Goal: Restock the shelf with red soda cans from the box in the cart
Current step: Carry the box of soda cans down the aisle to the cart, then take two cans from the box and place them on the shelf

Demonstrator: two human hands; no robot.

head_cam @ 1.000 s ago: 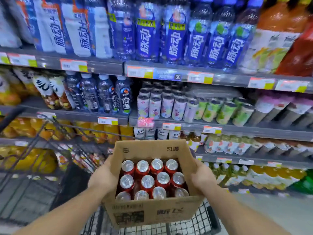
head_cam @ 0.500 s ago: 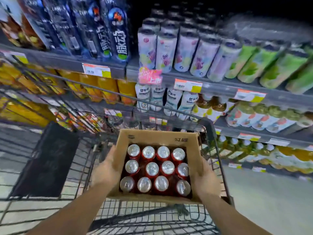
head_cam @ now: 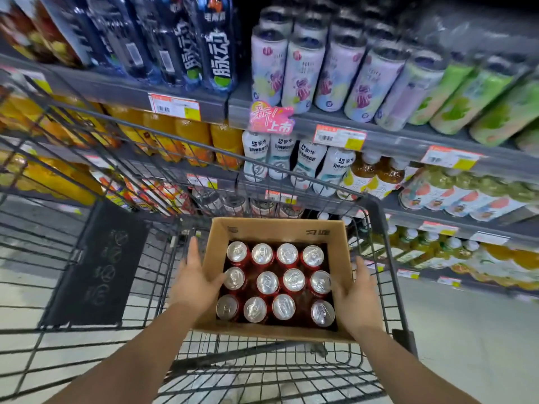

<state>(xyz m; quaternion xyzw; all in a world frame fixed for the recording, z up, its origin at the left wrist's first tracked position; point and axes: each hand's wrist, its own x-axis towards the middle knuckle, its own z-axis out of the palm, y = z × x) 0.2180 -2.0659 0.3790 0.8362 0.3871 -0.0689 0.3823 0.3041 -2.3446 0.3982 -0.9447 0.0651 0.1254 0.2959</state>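
The box (head_cam: 277,230) sits in the cart (head_cam: 376,217), open at the top, with twelve red cans (head_cam: 267,282) standing upright inside in three rows of four — silver lids up. The left hand (head_cam: 194,282) lies flat against the box's left wall, fingers straight and pointing away, thumb reaching over the rim toward the nearest can. The right hand (head_cam: 357,298) lies against the right wall, fingers straight, thumb at the rim. Neither hand is curled round anything; the box lies between the two palms. Beyond the cart the shelf (head_cam: 393,138) carries pale cans (head_cam: 303,72) and bottles — its lower rows are partly hidden by the cart's wire
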